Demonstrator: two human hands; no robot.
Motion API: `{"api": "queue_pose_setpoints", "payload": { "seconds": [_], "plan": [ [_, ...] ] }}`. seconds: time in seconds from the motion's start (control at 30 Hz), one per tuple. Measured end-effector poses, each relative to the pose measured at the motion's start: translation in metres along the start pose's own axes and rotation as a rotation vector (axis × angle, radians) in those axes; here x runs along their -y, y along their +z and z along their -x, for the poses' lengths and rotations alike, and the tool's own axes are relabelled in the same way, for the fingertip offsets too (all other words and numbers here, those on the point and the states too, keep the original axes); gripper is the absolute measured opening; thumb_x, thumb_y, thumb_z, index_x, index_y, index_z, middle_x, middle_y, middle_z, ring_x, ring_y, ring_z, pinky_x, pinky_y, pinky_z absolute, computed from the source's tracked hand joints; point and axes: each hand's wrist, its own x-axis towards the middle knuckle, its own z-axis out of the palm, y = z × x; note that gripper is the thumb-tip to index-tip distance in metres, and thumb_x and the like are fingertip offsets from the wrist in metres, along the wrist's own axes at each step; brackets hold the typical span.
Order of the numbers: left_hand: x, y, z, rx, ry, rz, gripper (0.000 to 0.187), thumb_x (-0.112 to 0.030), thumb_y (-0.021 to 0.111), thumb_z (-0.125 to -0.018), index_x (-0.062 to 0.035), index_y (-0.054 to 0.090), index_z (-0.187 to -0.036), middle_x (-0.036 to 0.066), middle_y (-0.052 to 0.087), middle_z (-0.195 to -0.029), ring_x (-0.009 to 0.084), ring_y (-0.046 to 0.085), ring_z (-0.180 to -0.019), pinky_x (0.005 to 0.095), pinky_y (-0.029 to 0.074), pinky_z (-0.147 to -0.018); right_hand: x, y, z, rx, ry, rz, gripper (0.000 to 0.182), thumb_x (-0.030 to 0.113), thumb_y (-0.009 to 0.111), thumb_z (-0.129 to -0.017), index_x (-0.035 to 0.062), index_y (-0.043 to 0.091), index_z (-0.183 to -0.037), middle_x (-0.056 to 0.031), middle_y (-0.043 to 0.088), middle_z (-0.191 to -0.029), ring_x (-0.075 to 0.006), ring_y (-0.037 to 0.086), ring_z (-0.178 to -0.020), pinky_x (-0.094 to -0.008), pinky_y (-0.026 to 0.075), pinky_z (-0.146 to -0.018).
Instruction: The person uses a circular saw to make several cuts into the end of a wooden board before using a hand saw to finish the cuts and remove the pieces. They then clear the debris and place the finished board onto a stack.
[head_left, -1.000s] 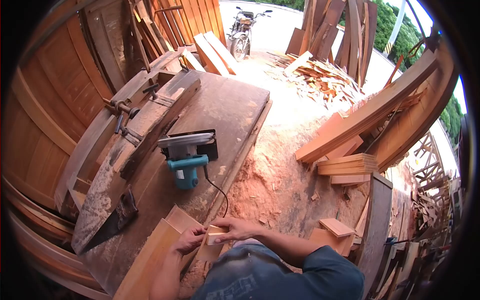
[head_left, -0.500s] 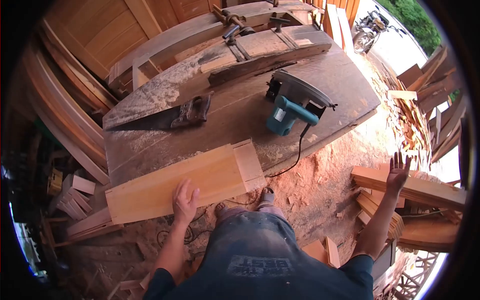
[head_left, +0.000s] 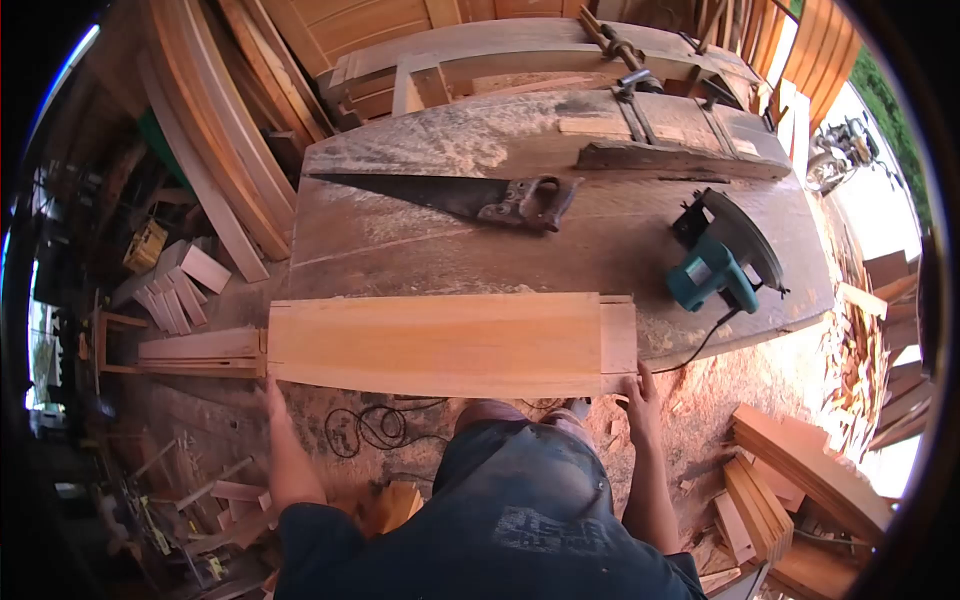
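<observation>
A long pale board (head_left: 435, 345) lies across the near edge of the workbench (head_left: 440, 255), overhanging it toward the body. My left hand (head_left: 275, 395) is at the board's left end, by its near corner; its fingers are blurred and partly hidden. At the right end, my right hand (head_left: 638, 390) touches the near corner with its fingers apart. Beyond the board, a handsaw (head_left: 520, 203) with a dark blade rests on the bench. To the right stands a teal circular saw (head_left: 712, 270) with its cord running off the near edge.
Clamps (head_left: 630, 85) hold a curved wooden frame (head_left: 480, 50) at the back of the bench. Curved planks (head_left: 215, 120) lean at the left. Wood blocks (head_left: 180, 280) lie at left, stacked beams (head_left: 800, 460) at right. A coiled cord (head_left: 375, 430) lies on the sawdust-covered floor.
The view has swung left. The board now lies squarer to my body. My left hand has moved to its left end, and my right hand has come in from the far right to its right end.
</observation>
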Motion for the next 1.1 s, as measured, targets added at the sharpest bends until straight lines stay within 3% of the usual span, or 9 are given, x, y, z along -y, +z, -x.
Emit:
{"api": "queue_pose_setpoints", "payload": {
  "seconds": [0.1, 0.23, 0.37, 0.43, 0.5, 0.63, 0.77, 0.93, 1.1],
  "plan": [
    [-0.028, 0.010, 0.020, 0.278, -0.142, 0.316, 0.088, -0.061, 0.064, -0.087, -0.0096, 0.033, -0.152, 0.014, 0.036, -0.153, 0.0296, 0.038, -0.139, 0.0446, 0.030, -0.114, 0.001, 0.023, 0.007, -0.007, -0.072, -0.370, 0.053, 0.023, 0.052, -0.100, 0.0071, 0.040, -0.149, -0.0087, 0.059, -0.129, -0.0175, 0.062, -0.108, -0.0314, 0.054, -0.087],
    [-0.032, 0.012, 0.011, 0.268, 0.074, 0.563, 0.074, -0.053, 0.064, -0.092, -0.0047, 0.044, -0.144, 0.010, 0.054, -0.138, 0.0253, 0.052, -0.126, 0.0382, 0.042, -0.103, 0.010, 0.021, 0.013, -0.039, -0.132, -0.346, 0.049, 0.025, 0.053, -0.101, -0.0026, 0.048, -0.141, -0.0124, 0.061, -0.125, -0.0208, 0.063, -0.109, -0.0332, 0.055, -0.090],
    [-0.150, -0.027, 0.039, 0.214, 0.217, 0.462, 0.060, -0.051, 0.059, -0.096, -0.0002, 0.060, -0.126, 0.009, 0.062, -0.123, 0.0193, 0.058, -0.113, 0.0339, 0.046, -0.094, 0.089, 0.000, 0.038, -0.229, -0.220, -0.026, 0.044, 0.036, 0.051, -0.103, -0.0019, 0.063, -0.122, -0.0077, 0.065, -0.098, -0.0158, 0.061, -0.076, -0.0300, 0.051, -0.072],
    [-0.182, -0.018, 0.025, 0.270, 0.313, 0.319, 0.060, -0.051, 0.058, -0.096, 0.0010, 0.060, -0.127, 0.012, 0.062, -0.125, 0.0204, 0.056, -0.119, 0.0334, 0.043, -0.099, 0.117, 0.022, 0.017, -0.453, -0.365, 0.195, 0.043, 0.038, 0.053, -0.102, -0.0002, 0.067, -0.090, -0.0001, 0.051, -0.065, -0.0141, 0.048, -0.067, -0.0287, 0.040, -0.065],
    [-0.189, 0.006, 0.007, 0.359, 0.388, 0.252, 0.063, -0.051, 0.060, -0.095, 0.0021, 0.057, -0.129, 0.014, 0.061, -0.128, 0.0228, 0.053, -0.125, 0.0343, 0.040, -0.104, 0.132, 0.034, -0.009, -0.285, -0.341, 0.397, 0.045, 0.040, 0.058, -0.098, -0.0011, 0.065, -0.080, -0.0035, 0.052, -0.062, -0.0149, 0.048, -0.064, -0.0333, 0.042, -0.063],
    [-0.194, 0.067, -0.026, 0.320, 0.483, -0.093, 0.069, -0.051, 0.065, -0.091, 0.0020, 0.053, -0.133, 0.018, 0.060, -0.131, 0.0266, 0.050, -0.129, 0.0376, 0.037, -0.107, 0.144, 0.055, -0.053, -0.349, -0.274, 0.715, 0.049, 0.045, 0.066, -0.089, -0.0031, 0.067, -0.081, -0.0219, 0.064, -0.070, -0.0345, 0.063, -0.068, -0.0421, 0.048, -0.067],
    [-0.204, 0.101, -0.002, 0.297, 0.426, -0.313, 0.080, -0.052, 0.067, -0.089, 0.0027, 0.043, -0.143, 0.022, 0.052, -0.139, 0.0324, 0.046, -0.133, 0.0400, 0.034, -0.111, 0.124, 0.061, -0.089, -0.298, -0.221, 0.854, 0.047, 0.045, 0.067, -0.087, -0.0015, 0.071, -0.090, -0.0234, 0.069, -0.084, -0.0398, 0.067, -0.085, -0.0433, 0.050, -0.074],
    [-0.184, 0.154, 0.062, -0.103, 0.768, -0.787, 0.090, -0.064, 0.053, -0.092, -0.0056, 0.025, -0.155, 0.022, 0.023, -0.161, 0.0348, 0.023, -0.149, 0.0527, 0.018, -0.119, 0.130, 0.034, -0.060, -0.418, -0.464, 0.598, 0.025, 0.025, 0.072, -0.087, 0.0001, 0.070, -0.090, -0.0177, 0.068, -0.079, -0.0288, 0.066, -0.076, -0.0380, 0.050, -0.070],
    [-0.175, 0.236, 0.256, 0.390, 1.230, -0.857, 0.088, -0.065, 0.040, -0.096, -0.0060, 0.019, -0.157, 0.022, 0.011, -0.164, 0.0388, 0.010, -0.152, 0.0614, 0.007, -0.118, 0.134, -0.005, -0.053, -0.544, -0.583, 0.614, 0.014, 0.011, 0.069, -0.089, 0.0032, 0.069, -0.100, -0.0108, 0.067, -0.087, -0.0209, 0.063, -0.074, -0.0339, 0.049, -0.064]
  ]
}}
